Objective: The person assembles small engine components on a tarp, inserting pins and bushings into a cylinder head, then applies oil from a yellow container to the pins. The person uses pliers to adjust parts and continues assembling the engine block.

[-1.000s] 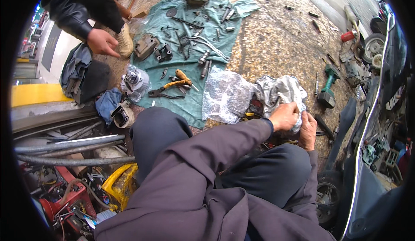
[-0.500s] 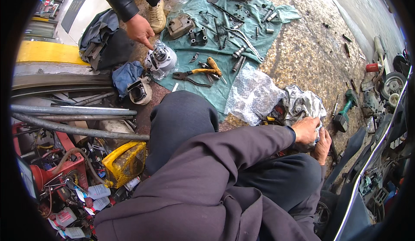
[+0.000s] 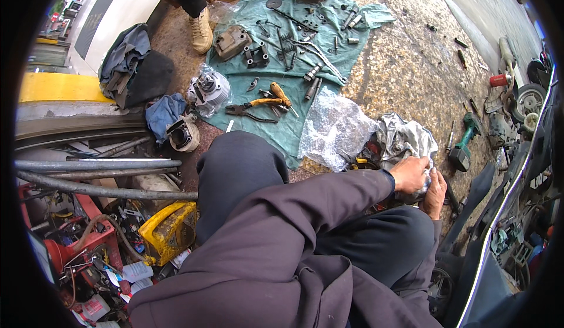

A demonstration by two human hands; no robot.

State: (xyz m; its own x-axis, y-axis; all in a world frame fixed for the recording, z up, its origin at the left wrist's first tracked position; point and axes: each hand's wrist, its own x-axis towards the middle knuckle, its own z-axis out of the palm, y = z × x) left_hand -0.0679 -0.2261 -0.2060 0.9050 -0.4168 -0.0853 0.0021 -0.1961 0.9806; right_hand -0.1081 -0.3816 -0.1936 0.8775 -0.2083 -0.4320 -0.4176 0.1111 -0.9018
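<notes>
Off to my right, a crumpled silver-grey cloth [image 3: 405,137] lies bunched on the ground. My left hand [image 3: 410,174] is closed on its near edge, fingers bent. Just beside it, my right hand [image 3: 433,194] pinches the same cloth from the right. Whatever may be inside the folds between my fingers is hidden. Left of the cloth, a sheet of bubble wrap [image 3: 335,128] overlaps a green cloth [image 3: 270,143]. Dark small parts and a bit of yellow show between the wrap and the grey cloth. Pliers with yellow handles [image 3: 254,111] rest on the green cloth.
An engine cylinder [image 3: 210,90] in clear plastic stands at the green cloth's left edge. Metal engine parts, including a chain [image 3: 322,57], cover its far half. A green cordless driver [image 3: 465,143] lies right of my hands. Another person's shoe [image 3: 201,32] is at the far left.
The other person's hand has left the cylinder and gone out of view. The whole view has shifted slightly. My hands stay on the grey cloth, with little visible movement.
</notes>
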